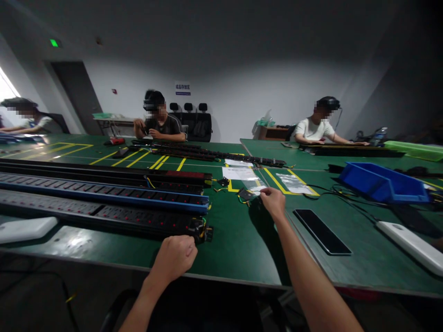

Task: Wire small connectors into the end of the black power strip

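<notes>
My left hand (178,255) is a closed fist at the near table edge, just in front of the end of a long black power strip (138,219). Its fingertips are curled under, so anything inside them is hidden. Loose wires and a black end piece (207,233) stick out of that strip. My right hand (274,203) is raised over the table with its thumb and forefinger pinched. Just left of the pinch is a small black part with coloured wires (245,195); I cannot tell whether the fingers hold one of its wires.
More strips, one with blue sides (114,189), lie to the left. A phone (321,230), a white device (411,244), cables and a blue bin (384,182) are on the right. Papers (240,173) lie ahead. Several people sit across the green table (235,258).
</notes>
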{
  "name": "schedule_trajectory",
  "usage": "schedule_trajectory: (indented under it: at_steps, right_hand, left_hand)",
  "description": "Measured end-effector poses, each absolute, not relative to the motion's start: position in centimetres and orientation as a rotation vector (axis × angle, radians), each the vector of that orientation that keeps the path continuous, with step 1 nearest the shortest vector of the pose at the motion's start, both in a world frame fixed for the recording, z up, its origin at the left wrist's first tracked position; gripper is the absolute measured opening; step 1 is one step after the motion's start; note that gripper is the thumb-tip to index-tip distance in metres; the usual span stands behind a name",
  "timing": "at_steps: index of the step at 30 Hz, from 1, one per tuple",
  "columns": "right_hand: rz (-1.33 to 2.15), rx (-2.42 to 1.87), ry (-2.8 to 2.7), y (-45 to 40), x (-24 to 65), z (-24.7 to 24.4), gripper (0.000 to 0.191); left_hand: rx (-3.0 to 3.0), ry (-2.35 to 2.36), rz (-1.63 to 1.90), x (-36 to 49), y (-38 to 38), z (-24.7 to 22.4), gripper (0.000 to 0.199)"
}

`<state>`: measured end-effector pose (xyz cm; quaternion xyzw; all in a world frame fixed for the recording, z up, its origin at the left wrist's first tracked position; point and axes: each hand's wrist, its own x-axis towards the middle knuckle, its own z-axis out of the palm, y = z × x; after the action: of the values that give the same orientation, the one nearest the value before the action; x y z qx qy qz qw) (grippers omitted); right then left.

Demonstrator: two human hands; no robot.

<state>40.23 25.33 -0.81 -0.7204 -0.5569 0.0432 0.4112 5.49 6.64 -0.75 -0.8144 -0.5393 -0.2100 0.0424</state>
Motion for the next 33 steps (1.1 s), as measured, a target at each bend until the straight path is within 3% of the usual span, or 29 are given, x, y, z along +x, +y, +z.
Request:
schedule_trajectory:
  at_steps: [22,33]
  right_hand:
    - [0.004,-1.638,-1.506,25.6,39.1,-1.8,0.041]
    - [0.198,-1.582,-1.456,25.3,38.9,-1.6,0.04]
  left_hand:
    - [-2.484,-1.719,-0.685,6.0,6.1,-0.4,0.023]
    - [-2.506,-1.694,-0.645,6.0,6.2,-0.2,0.023]
